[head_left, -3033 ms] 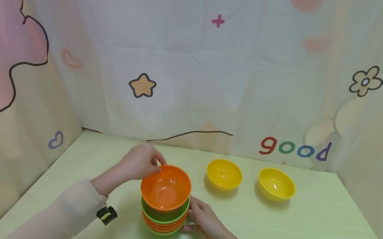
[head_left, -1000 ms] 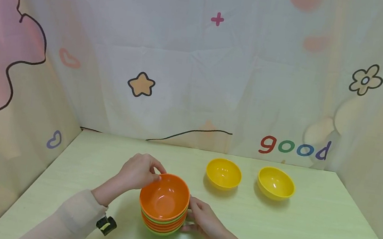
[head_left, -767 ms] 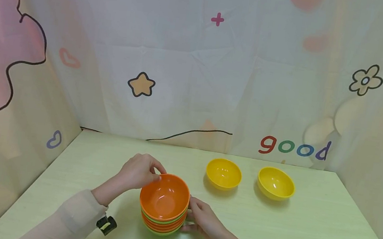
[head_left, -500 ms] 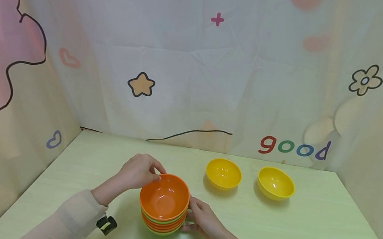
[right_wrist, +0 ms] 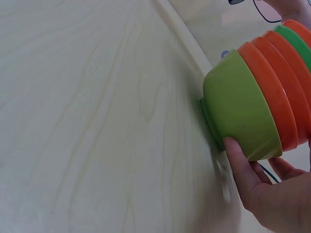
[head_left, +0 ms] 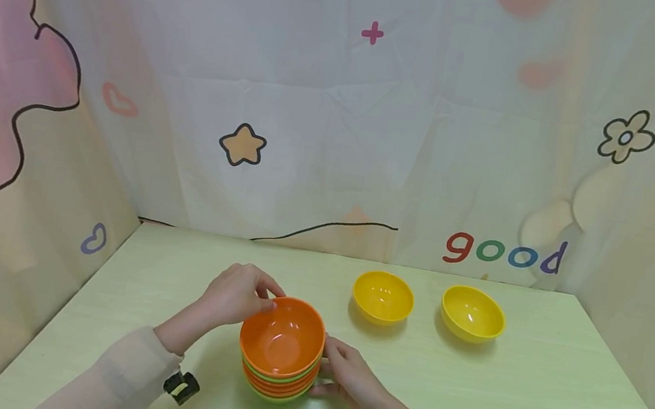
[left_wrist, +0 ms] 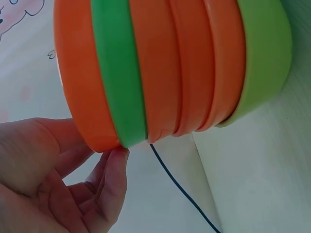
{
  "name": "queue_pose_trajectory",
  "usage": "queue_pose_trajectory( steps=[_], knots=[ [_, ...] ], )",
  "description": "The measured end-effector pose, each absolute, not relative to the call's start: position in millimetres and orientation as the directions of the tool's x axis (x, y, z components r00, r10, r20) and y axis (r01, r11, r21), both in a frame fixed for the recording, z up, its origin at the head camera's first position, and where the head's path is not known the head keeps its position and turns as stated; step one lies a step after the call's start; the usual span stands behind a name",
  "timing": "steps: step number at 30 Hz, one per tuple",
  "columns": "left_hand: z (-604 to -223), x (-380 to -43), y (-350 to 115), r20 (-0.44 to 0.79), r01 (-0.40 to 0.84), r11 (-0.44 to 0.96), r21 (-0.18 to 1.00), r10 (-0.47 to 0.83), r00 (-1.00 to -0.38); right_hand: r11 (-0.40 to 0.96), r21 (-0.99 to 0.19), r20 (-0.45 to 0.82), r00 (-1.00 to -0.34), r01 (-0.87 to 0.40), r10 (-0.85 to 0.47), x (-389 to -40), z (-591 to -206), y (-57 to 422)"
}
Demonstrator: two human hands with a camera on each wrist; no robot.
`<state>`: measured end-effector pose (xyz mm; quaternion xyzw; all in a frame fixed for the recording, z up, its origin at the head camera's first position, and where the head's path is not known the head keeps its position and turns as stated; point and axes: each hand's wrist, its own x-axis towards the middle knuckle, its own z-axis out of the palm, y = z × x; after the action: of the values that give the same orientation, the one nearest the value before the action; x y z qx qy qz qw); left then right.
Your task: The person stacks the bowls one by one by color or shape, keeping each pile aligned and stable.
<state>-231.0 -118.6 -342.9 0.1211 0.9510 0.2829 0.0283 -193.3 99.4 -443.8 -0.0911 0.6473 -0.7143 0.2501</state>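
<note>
Near the front of the table, in the head view, stands an upright stack of nested bowls. The top one is an orange bowl (head_left: 283, 338), seated in a green bowl (left_wrist: 119, 73). Several orange bowls (left_wrist: 194, 73) come below, with a light green bowl (right_wrist: 238, 97) at the bottom. My left hand (head_left: 236, 295) pinches the top orange bowl at its far left rim, the thumb at the inside and fingers outside. On the right side of the stack, my right hand (head_left: 350, 375) holds it low, fingers and thumb spread round the light green bowl; part of this grip is hidden.
Two yellow bowls stand upright at the back of the pale green table (head_left: 551, 404), a nearer-to-centre yellow bowl (head_left: 382, 299) and another yellow bowl (head_left: 472, 314) to its right. A printed curtain (head_left: 318, 91) closes off the back and sides.
Since three seconds ago, my left hand has lowered the orange bowl down into the green bowl at the top of the stack. Over the last second, both hands stay still.
</note>
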Motion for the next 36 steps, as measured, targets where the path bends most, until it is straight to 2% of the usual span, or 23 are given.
queue_pose_trajectory(
  steps=[9, 17, 25, 36],
  knots=[
    [-346.9, -226.9, -126.4, 0.096, 0.239, 0.749, 0.619, 0.229, -0.969, -0.036, -0.971, -0.192, -0.861, 0.236, -0.471, -193.3, -444.3, 99.2],
    [-358.9, -226.2, -140.2, 0.192, 0.252, 0.67, 0.698, 0.164, -0.968, -0.028, -0.973, -0.189, -0.86, 0.229, -0.473, -193.6, -444.0, 99.7],
    [-377.7, -222.1, -151.0, 0.089, 0.137, 0.579, 0.804, 0.111, -0.99, -0.03, -0.974, -0.185, -0.862, 0.225, -0.473, -193.9, -444.1, 99.9],
    [-411.2, -214.6, -157.1, -0.079, -0.057, 0.279, 0.958, 0.066, -0.995, -0.02, -0.973, -0.193, -0.86, 0.229, -0.472, -194.6, -444.2, 100.4]
  ],
)
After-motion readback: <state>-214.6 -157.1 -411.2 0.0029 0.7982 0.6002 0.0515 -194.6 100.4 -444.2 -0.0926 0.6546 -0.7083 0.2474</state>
